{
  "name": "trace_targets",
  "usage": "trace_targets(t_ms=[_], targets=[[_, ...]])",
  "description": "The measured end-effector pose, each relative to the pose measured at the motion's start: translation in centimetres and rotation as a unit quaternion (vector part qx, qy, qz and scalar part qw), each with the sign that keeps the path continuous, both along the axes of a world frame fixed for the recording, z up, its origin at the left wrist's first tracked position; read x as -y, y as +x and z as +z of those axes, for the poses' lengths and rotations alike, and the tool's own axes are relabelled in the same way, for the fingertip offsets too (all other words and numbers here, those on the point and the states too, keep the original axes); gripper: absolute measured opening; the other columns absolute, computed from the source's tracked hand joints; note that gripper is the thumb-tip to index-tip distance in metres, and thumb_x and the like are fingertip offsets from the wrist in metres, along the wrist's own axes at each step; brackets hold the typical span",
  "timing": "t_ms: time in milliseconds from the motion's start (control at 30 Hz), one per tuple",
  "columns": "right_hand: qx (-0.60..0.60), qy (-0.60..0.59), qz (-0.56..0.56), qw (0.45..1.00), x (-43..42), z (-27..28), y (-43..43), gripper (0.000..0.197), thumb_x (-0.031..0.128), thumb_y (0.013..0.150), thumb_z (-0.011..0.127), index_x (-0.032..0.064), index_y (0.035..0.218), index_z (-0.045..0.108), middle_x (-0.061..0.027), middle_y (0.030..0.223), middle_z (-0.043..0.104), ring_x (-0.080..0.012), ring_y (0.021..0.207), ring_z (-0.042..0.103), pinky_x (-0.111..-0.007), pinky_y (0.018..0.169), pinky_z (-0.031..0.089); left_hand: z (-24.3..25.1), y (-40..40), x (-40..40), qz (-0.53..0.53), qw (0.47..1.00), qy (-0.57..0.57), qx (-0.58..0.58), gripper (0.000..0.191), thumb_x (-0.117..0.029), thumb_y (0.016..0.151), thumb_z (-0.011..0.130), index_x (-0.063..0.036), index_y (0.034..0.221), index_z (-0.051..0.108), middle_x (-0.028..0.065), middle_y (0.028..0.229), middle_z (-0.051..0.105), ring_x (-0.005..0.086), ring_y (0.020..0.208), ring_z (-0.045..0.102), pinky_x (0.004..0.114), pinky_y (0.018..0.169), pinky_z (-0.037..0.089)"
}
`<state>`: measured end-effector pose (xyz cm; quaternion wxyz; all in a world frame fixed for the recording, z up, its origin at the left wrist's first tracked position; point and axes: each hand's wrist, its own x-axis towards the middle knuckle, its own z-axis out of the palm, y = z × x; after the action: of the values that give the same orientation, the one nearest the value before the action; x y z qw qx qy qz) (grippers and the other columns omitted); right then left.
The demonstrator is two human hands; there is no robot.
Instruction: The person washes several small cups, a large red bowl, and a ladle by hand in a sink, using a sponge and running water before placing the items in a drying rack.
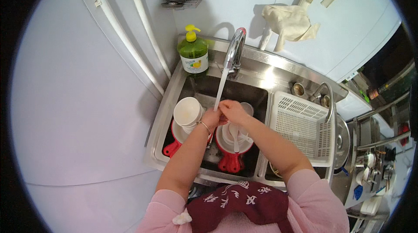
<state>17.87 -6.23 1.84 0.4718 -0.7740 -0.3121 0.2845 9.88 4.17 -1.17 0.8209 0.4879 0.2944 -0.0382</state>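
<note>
Water runs from the chrome faucet [234, 50] onto my left hand [213, 117] and my right hand [233, 111], which meet over the left sink basin. Whether anything small is between them cannot be made out. To the left, a stack of white bowls [187, 111] stands in a red-handled dish [171, 148]. Below my right hand, another red-handled dish [230, 163] holds white dishes and a white spoon [234, 136]. Partly behind my right hand is a clear, round-rimmed vessel [247, 109].
A green dish soap pump bottle [194, 55] stands at the sink's back left corner. A white plastic basket [302, 130] sits over the right basin, with a second faucet [327, 97] beside it. A cloth [289, 24] hangs on the wall pipe. Metal racks with utensils stand at far right.
</note>
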Motion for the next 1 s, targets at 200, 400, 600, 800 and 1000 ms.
trace_targets(t_ms=[200,400,600,800,1000], targets=[[0.331,-0.063,-0.106,0.936,-2.7,2.1,6.9,0.025,0.023,0.088,0.047,0.0019,0.100,0.055,-0.0217,0.094,0.061,-0.0388,0.086,0.059,-0.044,0.075,0.048,-0.6,-0.2,0.3,-0.018,0.994,0.103,-0.022,0.024,-0.024,0.090,0.048,-0.0042,0.087,0.060,0.0059,0.072,0.061,0.0145,0.059,0.058,0.027,0.050,0.047],[0.365,-0.207,-0.087,0.904,-7.4,-1.3,13.7,0.028,0.021,0.086,0.047,0.0006,0.103,0.055,-0.0225,0.099,0.061,-0.0384,0.087,0.060,-0.042,0.077,0.050,-2.2,-1.3,1.5,-0.032,0.994,0.103,-0.008,0.022,-0.018,0.088,0.046,-0.0007,0.085,0.060,0.0059,0.064,0.057,0.0159,0.051,0.054,0.030,0.047,0.046],[0.412,-0.275,-0.038,0.867,-10.0,-6.2,17.0,0.024,0.023,0.093,0.040,0.0025,0.096,0.053,-0.0172,0.095,0.062,-0.0292,0.090,0.061,-0.038,0.076,0.050,-0.6,-4.3,1.2,-0.134,0.960,0.245,0.033,0.026,-0.023,0.092,0.049,0.0019,0.096,0.055,0.0045,0.076,0.057,0.0125,0.062,0.056,0.027,0.057,0.049],[0.439,-0.287,0.003,0.852,-13.0,-6.5,14.9,0.019,0.016,0.091,0.041,0.0043,0.092,0.056,-0.0123,0.086,0.061,-0.0262,0.086,0.062,-0.036,0.068,0.052,-1.7,-7.3,0.1,-0.144,0.958,0.246,-0.011,0.025,-0.021,0.093,0.049,0.0004,0.105,0.051,0.0040,0.086,0.057,0.0115,0.068,0.057,0.025,0.061,0.051],[0.639,-0.182,-0.036,0.747,-13.8,-22.3,23.7,0.027,0.017,0.089,0.047,-0.0008,0.108,0.045,-0.0138,0.102,0.048,-0.0228,0.085,0.056,-0.032,0.063,0.053,-2.5,-6.2,1.2,-0.154,0.968,0.198,0.022,0.025,-0.021,0.093,0.049,0.0000,0.106,0.051,0.0035,0.086,0.056,0.0109,0.069,0.057,0.025,0.062,0.051]])
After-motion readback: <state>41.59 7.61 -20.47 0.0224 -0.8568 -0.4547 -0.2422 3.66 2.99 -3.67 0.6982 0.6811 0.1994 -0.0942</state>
